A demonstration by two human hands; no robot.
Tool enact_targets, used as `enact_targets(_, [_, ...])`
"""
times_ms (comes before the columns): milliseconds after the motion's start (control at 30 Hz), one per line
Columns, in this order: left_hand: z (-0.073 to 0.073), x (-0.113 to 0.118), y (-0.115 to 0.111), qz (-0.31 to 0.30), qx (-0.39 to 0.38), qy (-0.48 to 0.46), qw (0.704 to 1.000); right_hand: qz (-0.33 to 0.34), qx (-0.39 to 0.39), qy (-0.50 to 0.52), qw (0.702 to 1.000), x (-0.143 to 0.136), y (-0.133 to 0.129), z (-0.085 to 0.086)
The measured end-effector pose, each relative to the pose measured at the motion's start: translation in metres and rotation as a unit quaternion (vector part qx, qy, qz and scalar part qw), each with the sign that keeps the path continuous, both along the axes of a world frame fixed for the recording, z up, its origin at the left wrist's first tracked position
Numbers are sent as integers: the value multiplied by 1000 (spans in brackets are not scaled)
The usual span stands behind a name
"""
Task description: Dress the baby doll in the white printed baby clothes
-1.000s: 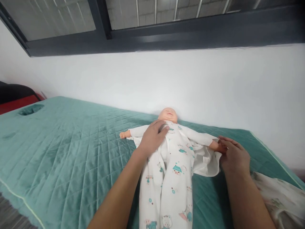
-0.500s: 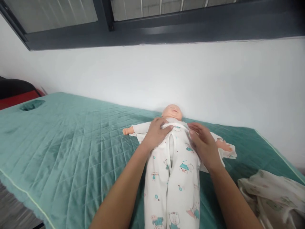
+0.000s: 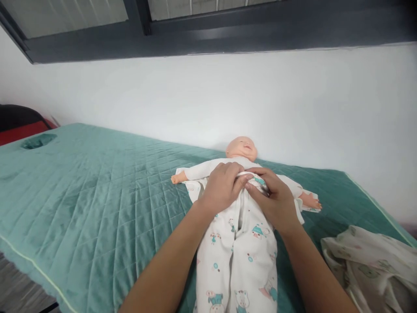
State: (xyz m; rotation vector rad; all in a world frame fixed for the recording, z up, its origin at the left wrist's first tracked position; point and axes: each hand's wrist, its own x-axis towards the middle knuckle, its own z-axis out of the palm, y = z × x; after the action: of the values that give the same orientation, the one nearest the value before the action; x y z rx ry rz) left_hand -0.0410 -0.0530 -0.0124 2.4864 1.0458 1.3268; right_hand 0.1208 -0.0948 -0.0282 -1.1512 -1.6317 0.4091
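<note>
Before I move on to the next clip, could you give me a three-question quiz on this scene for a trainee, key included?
1. True or false: the crumpled cloth lies on the person's right-hand side of the doll.

2. Multiple choice: what is in the grip of both the left hand and the right hand?
A) the window frame
B) the printed garment
C) the wall

3. Fill in the colour: the doll lies on a quilted cover that is ____.

Key: 1. True. 2. B. 3. Green.
</note>
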Motion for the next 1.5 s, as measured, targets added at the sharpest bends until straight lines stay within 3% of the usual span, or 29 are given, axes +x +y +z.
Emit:
enact_targets(167, [-6,2,0,19,70,19,997,-50,-84,27,995,1,-8,-1])
enact_targets(333, [-15,-5,-5,36,83,-29,995,-58,-96,-27,993,2,-7,-3])
enact_targets(600, [-34,-52,-44,130,-14,-158,979,-169,-24,-133,976,-2,-8,-11])
enact_targets(800, [-42,-61,-66,172,-101,-182,963,-226,-7,-135,965,3,-13,-22])
enact_targets(1000, [-51,-62,-73,149,-168,-129,966,-253,-9,-112,961,13,-32,-34])
enact_targets(1167, [-52,-63,-65,176,-190,-87,962,-276,-37,-111,954,17,-65,-46])
enact_targets(1333, [-52,-64,-57,123,-220,-147,956,-191,-120,-64,972,11,-78,-50])
enact_targets(1500, [-48,-60,-46,75,-235,-226,942,-194,-59,-91,975,6,-73,-46])
